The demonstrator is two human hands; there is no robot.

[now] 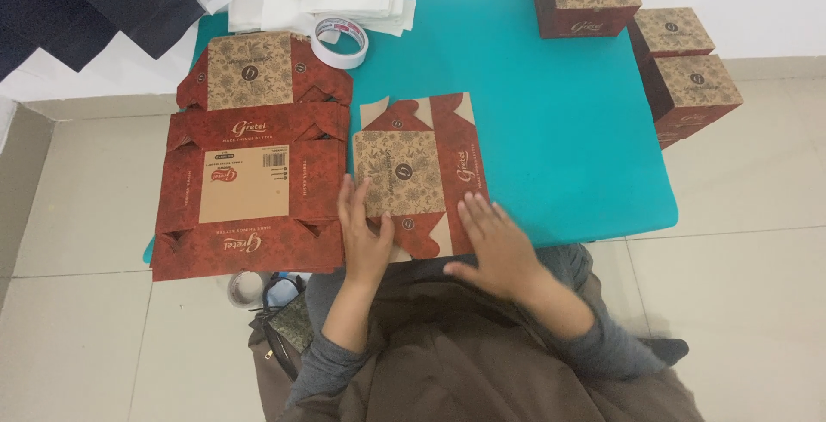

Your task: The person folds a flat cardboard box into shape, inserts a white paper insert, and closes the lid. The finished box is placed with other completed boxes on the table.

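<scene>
A flat, unfolded red and tan patterned carton blank (413,164) lies on the teal table (551,121) right in front of me. My left hand (363,228) presses flat on its near left edge, fingers spread. On the blank's near right edge rests my right hand (495,246), palm down with fingers spread. Neither hand grips anything.
A stack of larger flat red carton blanks (249,181) lies to the left, overhanging the table edge. A roll of tape (340,42) and white sheets (344,0) sit at the back. Three assembled red boxes (680,69) stand at the far right. A bag (288,319) lies on the floor.
</scene>
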